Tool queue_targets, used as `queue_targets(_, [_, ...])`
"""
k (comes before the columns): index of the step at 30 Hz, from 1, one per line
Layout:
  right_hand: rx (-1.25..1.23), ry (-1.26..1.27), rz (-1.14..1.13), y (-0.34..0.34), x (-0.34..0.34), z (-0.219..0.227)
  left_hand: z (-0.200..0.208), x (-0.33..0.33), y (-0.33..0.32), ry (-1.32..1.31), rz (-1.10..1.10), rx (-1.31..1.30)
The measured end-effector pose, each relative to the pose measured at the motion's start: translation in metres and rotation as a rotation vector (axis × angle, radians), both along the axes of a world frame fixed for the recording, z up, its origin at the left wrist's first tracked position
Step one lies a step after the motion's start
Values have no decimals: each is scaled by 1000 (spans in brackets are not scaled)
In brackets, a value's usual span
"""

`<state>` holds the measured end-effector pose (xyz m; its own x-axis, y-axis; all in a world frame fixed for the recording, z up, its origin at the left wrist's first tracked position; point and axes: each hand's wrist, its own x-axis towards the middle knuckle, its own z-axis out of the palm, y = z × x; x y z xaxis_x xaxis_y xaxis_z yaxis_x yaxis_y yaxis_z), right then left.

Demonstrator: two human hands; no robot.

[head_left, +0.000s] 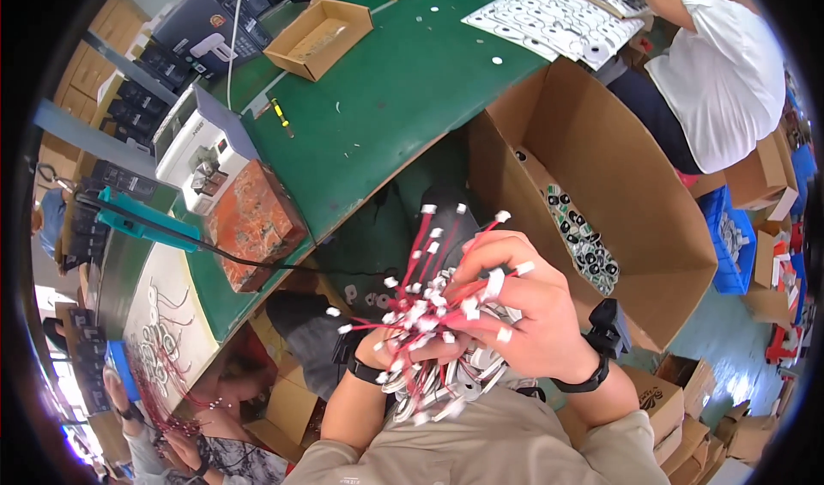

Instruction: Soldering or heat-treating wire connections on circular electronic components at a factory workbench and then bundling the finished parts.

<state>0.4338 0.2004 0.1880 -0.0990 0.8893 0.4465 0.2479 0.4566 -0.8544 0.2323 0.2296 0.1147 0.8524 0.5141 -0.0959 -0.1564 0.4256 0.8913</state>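
In front of my body I hold a thick bundle of red wires with small white plug connectors [421, 313]. My left hand [382, 348] grips it from below, its fingers mostly hidden under the wires. Coiled white cable [472, 373] hangs at the bottom of the bundle. From the right, my right hand [532, 309] has its bent fingers closed among the wires. Several red leads with white plugs stick out between those fingers. Dark bands are on both wrists.
A green worktable [386, 99] carries a small open carton [322, 39], a yellow screwdriver [281, 118], a white machine [206, 154] and a reddish stone-like block [256, 219]. A large cardboard box [648, 236] holds round parts. Co-workers sit at upper right and lower left.
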Motion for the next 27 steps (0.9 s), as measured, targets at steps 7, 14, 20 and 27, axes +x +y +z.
queue_targets(7, [-130,39,-191,13,1,-6,-6,24,3,-214,27,-81])
queue_targets(14, [-311,380,-304,-7,17,-41,-12,28,6,-330,11,-167])
queue_targets(20, [-536,543,-74,-3,4,-35,-20,28,5,-367,-19,-219])
queue_targets(27, [-752,588,108,1,6,-42,-30,25,8,-382,-41,-150])
